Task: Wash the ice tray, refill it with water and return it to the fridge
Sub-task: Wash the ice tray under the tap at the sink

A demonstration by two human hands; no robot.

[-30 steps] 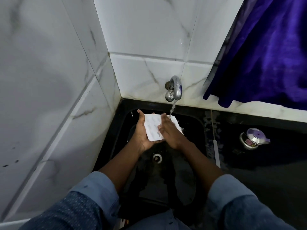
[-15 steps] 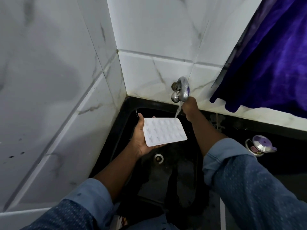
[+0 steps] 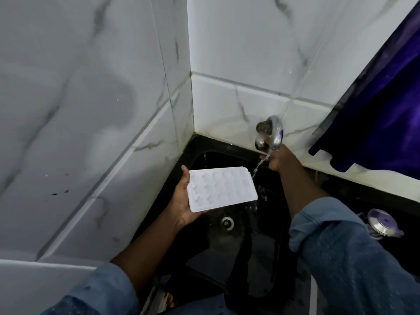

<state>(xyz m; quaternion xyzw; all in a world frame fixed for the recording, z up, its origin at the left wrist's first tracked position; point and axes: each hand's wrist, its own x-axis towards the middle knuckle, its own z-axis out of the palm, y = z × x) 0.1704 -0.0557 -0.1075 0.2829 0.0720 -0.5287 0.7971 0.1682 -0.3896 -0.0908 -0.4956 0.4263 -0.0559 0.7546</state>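
The left hand (image 3: 181, 202) holds the tray (image 3: 221, 188) cups-up over the sink (image 3: 250, 251), thumb over its left edge and fingers beneath, probably to catch the thin stream (image 3: 256, 169), while the right hand (image 3: 280, 159) curls at the tap (image 3: 272, 130), grip unclear.

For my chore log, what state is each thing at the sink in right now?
ice tray: cells up, gripped by left hand over the sink
tap: running, thin stream
right hand: at the tap, grip unclear
sink: wet
steel container: lid on
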